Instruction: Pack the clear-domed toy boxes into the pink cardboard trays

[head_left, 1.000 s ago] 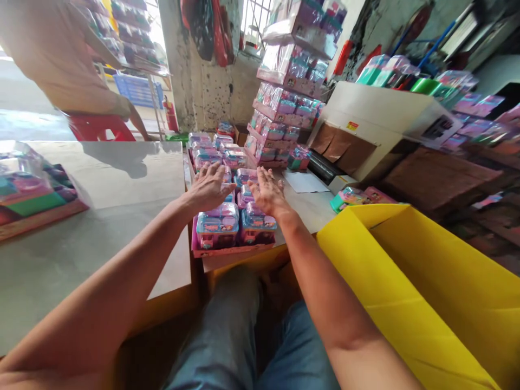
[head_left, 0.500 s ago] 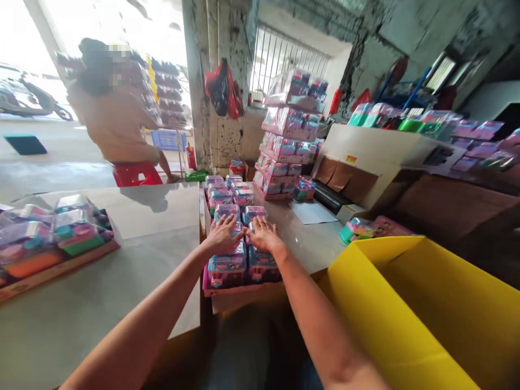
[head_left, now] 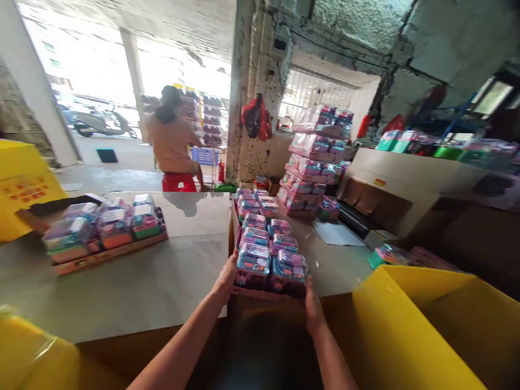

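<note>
Red and black bags (head_left: pixel 254 120) are hung on the stained wall (head_left: pixel 248 158), left of a barred window (head_left: pixel 309 91). A red stool (head_left: pixel 179 183) is occupied by a person (head_left: pixel 171 143). A blue crate (head_left: pixel 205 156) and a red fire extinguisher (head_left: pixel 221 172) are placed beyond the tabletop (head_left: pixel 182 287). A white sheet (head_left: pixel 338 234) is laid near a beige machine (head_left: pixel 410 169). A scooter (head_left: pixel 106 122) is parked in the background.
</note>
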Demonstrator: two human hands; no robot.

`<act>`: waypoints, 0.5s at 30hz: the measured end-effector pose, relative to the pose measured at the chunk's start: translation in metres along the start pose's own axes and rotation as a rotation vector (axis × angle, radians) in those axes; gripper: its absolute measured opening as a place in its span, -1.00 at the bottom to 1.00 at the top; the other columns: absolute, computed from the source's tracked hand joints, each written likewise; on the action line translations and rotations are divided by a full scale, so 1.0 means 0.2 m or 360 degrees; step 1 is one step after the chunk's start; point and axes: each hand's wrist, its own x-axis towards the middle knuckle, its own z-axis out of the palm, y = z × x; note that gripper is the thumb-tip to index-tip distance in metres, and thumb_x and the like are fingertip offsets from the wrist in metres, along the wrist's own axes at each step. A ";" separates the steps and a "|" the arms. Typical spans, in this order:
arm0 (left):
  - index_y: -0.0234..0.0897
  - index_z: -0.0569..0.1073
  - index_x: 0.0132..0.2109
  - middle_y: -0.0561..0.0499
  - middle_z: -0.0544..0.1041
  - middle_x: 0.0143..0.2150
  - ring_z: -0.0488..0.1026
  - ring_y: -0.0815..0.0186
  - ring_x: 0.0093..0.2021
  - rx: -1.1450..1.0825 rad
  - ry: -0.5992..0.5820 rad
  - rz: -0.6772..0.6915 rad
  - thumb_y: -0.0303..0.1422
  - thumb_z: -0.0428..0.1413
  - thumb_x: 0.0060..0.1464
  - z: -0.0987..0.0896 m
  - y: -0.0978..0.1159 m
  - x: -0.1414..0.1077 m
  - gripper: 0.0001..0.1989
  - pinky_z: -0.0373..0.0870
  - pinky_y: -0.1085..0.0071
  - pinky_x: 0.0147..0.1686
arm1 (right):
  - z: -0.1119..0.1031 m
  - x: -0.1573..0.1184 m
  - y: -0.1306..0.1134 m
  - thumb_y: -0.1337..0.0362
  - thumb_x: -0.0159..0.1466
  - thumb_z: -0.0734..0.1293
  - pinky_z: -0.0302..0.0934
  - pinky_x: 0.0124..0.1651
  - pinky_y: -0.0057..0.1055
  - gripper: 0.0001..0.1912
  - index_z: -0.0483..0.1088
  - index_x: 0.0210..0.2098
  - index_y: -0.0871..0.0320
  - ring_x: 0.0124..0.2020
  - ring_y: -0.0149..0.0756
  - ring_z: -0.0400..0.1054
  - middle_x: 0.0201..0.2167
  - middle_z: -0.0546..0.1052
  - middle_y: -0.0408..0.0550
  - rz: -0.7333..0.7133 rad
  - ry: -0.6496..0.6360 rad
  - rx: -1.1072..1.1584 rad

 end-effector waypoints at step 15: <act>-0.09 0.23 0.27 -0.09 0.36 0.25 0.32 0.10 0.27 0.0606 0.0929 0.0755 0.08 -0.19 0.29 -0.42 -0.28 -0.56 -0.44 0.33 0.17 0.25 | 0.29 -0.32 0.04 -0.12 -0.03 0.42 0.20 0.30 -0.11 -0.46 0.57 -0.14 0.03 0.27 0.06 0.26 0.09 0.52 -0.01 -0.0039 -0.0483 -0.0071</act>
